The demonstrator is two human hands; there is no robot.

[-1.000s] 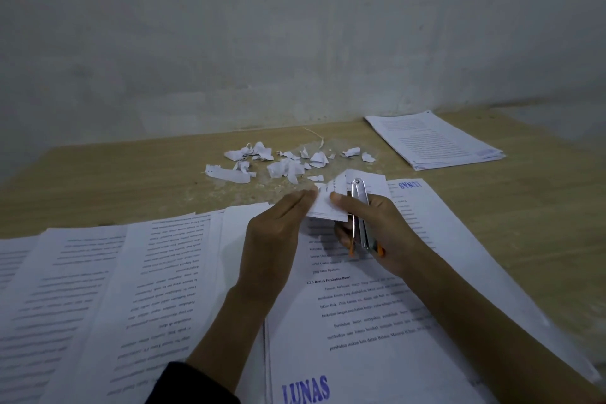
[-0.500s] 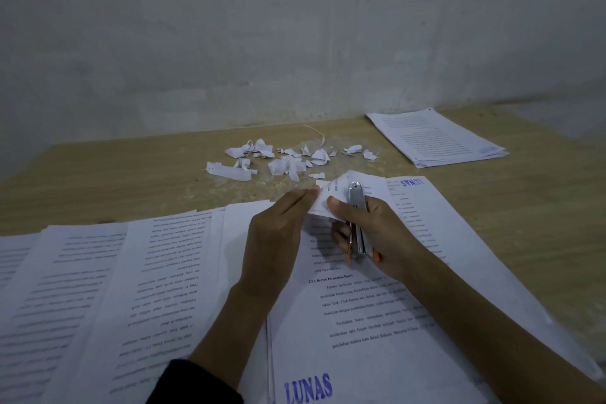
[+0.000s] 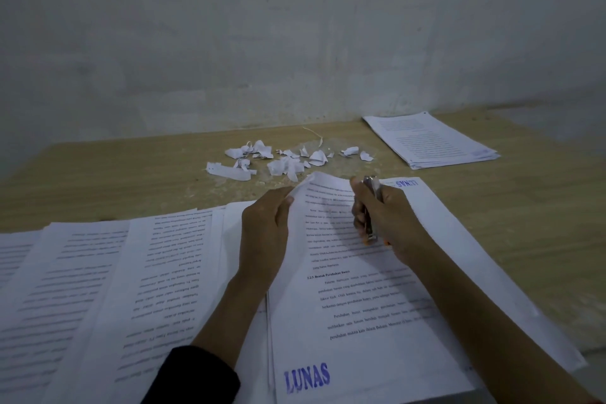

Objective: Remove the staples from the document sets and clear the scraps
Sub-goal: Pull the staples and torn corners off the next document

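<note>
Your left hand (image 3: 267, 223) is pinching the top left corner of the document set (image 3: 354, 289) at frame centre, fingers closed on the paper. Your right hand (image 3: 387, 216) is gripping a metal staple remover (image 3: 372, 207), wrapped shut around it just right of that corner. Torn paper scraps (image 3: 285, 161) are lying on the wooden table (image 3: 131, 174) above your hands. A separate paper stack (image 3: 433, 139) is sitting at upper right.
</note>
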